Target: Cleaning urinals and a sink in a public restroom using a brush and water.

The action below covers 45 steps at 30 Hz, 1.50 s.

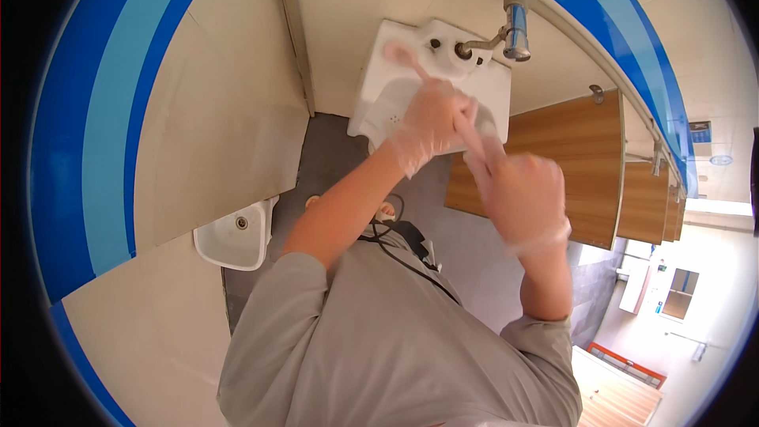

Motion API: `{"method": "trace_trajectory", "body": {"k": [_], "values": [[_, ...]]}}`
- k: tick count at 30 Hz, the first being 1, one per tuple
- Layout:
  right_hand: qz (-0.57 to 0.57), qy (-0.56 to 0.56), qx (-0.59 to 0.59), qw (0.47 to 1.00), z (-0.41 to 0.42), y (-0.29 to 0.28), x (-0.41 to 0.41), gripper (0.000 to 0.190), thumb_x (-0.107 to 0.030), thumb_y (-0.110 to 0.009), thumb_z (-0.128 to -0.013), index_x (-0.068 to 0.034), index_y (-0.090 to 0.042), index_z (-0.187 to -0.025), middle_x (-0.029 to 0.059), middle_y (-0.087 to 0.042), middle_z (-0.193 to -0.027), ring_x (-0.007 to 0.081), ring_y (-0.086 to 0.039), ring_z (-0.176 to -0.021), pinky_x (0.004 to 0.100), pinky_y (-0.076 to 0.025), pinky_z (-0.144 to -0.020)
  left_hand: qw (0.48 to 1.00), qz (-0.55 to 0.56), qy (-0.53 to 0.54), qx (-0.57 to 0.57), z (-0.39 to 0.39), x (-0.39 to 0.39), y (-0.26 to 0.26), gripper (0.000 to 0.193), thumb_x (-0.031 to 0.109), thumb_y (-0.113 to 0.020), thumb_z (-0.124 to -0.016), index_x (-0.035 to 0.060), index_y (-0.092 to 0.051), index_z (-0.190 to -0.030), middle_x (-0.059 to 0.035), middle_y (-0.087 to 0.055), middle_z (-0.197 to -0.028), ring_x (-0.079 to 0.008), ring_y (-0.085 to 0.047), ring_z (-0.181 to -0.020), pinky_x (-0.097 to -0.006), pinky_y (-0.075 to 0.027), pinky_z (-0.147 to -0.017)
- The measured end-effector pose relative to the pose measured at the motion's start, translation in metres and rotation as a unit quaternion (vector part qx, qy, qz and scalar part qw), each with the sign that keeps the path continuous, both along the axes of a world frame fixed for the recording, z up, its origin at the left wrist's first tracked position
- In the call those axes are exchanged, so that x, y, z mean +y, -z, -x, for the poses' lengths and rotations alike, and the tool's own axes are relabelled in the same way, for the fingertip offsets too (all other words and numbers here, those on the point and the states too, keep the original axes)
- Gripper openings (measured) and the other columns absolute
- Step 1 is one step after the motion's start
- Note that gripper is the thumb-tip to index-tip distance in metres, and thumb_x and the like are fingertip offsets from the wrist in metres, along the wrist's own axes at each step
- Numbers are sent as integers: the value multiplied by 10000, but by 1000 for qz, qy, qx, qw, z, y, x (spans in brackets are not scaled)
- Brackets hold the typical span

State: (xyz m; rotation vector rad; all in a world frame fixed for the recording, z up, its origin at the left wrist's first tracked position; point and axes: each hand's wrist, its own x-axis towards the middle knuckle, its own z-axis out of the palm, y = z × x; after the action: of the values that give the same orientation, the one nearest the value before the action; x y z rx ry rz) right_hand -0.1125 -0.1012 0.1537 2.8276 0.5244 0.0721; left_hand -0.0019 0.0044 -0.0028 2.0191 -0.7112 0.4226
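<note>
A pink long-handled tool, blurred, has its rounded head (398, 53) over the upper left of a white ceramic basin (495, 86). My left hand (436, 110), in a thin clear glove, is closed around the middle of its handle, above the basin. Lower right, my right hand (528, 196), also in a clear glove, grips the handle's other end near the basin's front edge. Whether the head touches the ceramic cannot be told. A metal flush valve (517, 35) on the wall joins the basin's back by a bent pipe.
Wood-patterned partitions (569, 166) stand at the right. A pale wall panel (231, 101) rises on the left, with a small white sink (231, 261) below it. Black cables (415, 270) hang before my grey shirt. A wooden surface (616, 391) shows at lower right.
</note>
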Motion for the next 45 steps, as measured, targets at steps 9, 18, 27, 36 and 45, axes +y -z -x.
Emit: {"method": "trace_trajectory", "body": {"k": [9, 18, 27, 36, 45], "values": [[-32, -15, 65, 997, 10, -15, -6, 274, -245, -571, -987, -175, -643, -1241, 111, -600, -589, 325, -642, -547, 437, -498, -500, 998, 39, -47, 0, 31, 4, 1, 195, 255, -625, -705, 108, -569, -590, -102, -557, -599, -330, -565, -677, -453, -445, -732], [33, -15, 39, 999, 23, -15, 2, 470, -176, -574, -983, -323, -566, -1429, 128, -616, -661, 342, -591, -545, 439, -470, -495, 997, 44, 0, 68, 41, 12, -9, 164, 174, -648, -678, 76, -550, -590, -96, -540, -573, -330, -560, -663, -448, -447, -711], [18, -47, -21, 998, 2, 2, 6, 452, -218, -595, -978, -255, -561, -1428, 81, -568, -568, 277, -577, -465, 411, -445, -449, 995, 55, -48, -71, 11, 14, 9, 260, 142, -640, -763, 48, -497, -567, -127, -527, -579, -332, -514, -614, -443, -432, -698], [83, 16, 8, 996, 1, 21, 8, 553, -111, -625, -874, -123, -549, -1421, 23, -693, -1029, 195, -597, -461, 323, -452, -431, 993, 84, -16, -80, -4, 16, 14, 238, 133, -635, -750, 49, -484, -586, -129, -504, -587, -330, -508, -634, -437, -439, -696], [-5, 13, -86, 996, 11, 40, -14, 537, -194, -657, -884, -177, -551, -1410, 20, -685, -864, 190, -589, -451, 328, -443, -420, 992, 43, 19, -116, -9, -7, 20, 218, 113, -654, -700, 52, -482, -581, -116, -524, -594, -345, -535, -665, -466, -449, -714]]}}
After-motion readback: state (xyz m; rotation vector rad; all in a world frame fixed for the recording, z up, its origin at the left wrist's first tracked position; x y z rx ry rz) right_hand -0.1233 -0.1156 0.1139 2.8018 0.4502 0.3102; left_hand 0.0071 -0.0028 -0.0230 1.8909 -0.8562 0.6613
